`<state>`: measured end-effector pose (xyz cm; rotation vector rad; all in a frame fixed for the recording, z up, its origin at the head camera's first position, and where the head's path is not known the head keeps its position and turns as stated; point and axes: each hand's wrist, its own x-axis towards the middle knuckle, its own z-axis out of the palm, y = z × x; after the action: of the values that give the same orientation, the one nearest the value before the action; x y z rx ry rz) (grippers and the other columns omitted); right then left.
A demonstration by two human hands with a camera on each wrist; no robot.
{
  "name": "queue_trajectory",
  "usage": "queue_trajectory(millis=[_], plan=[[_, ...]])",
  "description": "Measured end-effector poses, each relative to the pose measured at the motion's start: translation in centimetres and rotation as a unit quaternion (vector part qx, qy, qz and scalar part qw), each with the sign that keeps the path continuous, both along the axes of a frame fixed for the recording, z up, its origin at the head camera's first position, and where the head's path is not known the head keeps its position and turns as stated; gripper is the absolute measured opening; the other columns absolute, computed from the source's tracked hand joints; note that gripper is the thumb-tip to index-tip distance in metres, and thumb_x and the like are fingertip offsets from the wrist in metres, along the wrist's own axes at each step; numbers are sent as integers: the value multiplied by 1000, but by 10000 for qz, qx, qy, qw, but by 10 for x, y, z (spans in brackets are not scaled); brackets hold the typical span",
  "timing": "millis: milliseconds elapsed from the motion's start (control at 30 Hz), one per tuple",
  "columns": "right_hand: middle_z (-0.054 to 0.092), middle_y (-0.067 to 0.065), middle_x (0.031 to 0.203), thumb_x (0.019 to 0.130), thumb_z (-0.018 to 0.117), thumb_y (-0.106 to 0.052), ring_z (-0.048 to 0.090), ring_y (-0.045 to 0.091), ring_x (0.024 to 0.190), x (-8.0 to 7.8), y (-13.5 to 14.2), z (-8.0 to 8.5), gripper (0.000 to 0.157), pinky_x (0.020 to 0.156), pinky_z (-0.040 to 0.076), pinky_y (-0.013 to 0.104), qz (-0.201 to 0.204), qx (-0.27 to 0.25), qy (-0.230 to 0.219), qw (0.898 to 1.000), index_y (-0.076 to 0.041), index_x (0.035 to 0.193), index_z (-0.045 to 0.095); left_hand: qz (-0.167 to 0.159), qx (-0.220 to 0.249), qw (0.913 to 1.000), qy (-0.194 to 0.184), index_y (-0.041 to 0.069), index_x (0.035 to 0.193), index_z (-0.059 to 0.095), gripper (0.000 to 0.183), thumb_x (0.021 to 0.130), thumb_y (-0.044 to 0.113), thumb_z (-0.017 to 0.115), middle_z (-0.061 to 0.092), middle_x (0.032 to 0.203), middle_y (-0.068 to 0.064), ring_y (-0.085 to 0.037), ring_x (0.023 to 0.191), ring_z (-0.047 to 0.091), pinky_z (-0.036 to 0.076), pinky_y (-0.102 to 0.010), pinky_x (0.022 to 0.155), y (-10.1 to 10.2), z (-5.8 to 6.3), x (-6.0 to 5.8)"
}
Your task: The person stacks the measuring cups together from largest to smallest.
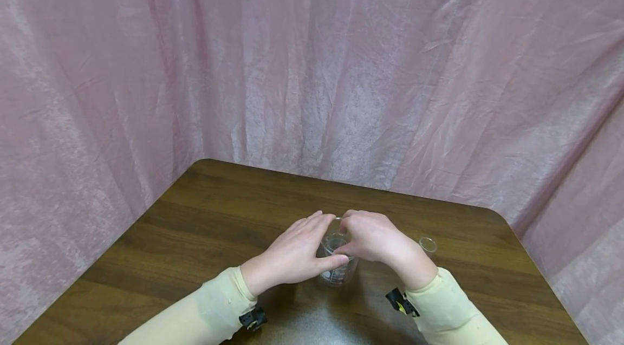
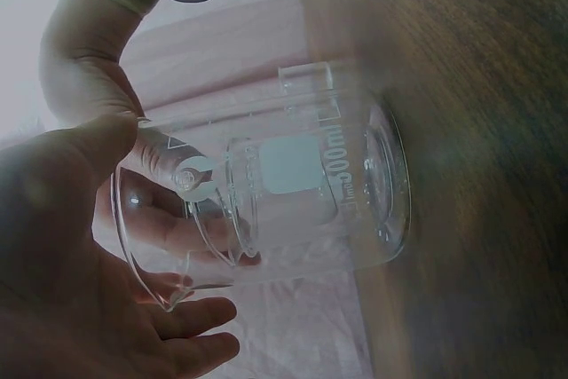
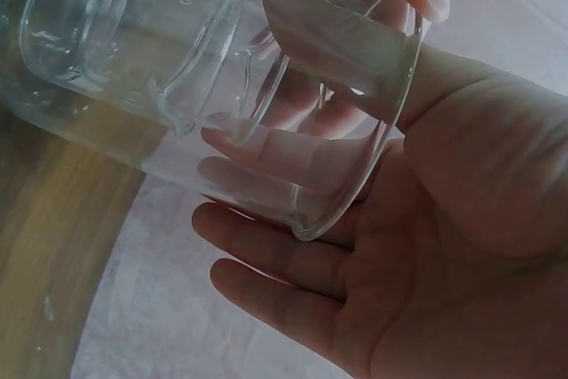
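L hand (image 1: pixel 294 253) cups lg beaker (image 2: pixel 293 166) shy of tbl (image 1: pixel 229 199) back edge; R hand (image 1: pixel 372 238) prob pinches nested sm beaker (image 3: pixel 155 46); slick-glass slip cd chip.

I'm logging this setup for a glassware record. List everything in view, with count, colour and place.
Large beaker: one, clear with white markings, upright on the table
Smaller beaker: at least one, clear with white markings, inside the large beaker; overlapping rims hide the exact count
Small glass vessel: one, clear, on the table to the right
Table: one, brown wood-grain, under the glassware
Curtain: pink, behind and beside the table; panel count unclear
Wrist devices: two, black, at the wrists
Sleeves: two, pale yellow, on the forearms
Left hand: one, bare, at the large beaker's rim
Right hand: one, bare, thumb inside the large beaker
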<state>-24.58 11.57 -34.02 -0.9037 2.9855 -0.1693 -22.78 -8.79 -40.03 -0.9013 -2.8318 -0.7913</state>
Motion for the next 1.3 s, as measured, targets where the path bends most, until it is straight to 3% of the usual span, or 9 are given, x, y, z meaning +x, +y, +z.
queue_trajectory(millis=[433,800,1300], plan=[[71,-5,100,78,97,-37,71,19,88,-3,-4,-1,34,80,61,41,89,188,78,9998,-13,97,82,-4,-47,10000,55,6,164,46,87,104,64,68,50,167,-11,-35,162,36,31,-56,131,0,-1,-2],[67,-6,93,76,98,-33,68,20,86,-5,-8,-3,28,76,60,42,75,366,122,9992,-16,87,79,-9,-66,10000,33,5,165,45,88,104,64,68,50,168,-11,-34,163,35,31,-55,131,-1,-2,-2],[67,-6,93,73,96,-30,69,21,86,-5,-12,-2,26,76,60,43,-58,454,46,9989,-16,85,78,-5,-70,10000,55,6,165,46,87,104,64,68,50,168,-11,-34,162,35,31,-55,131,-1,-2,-1]])
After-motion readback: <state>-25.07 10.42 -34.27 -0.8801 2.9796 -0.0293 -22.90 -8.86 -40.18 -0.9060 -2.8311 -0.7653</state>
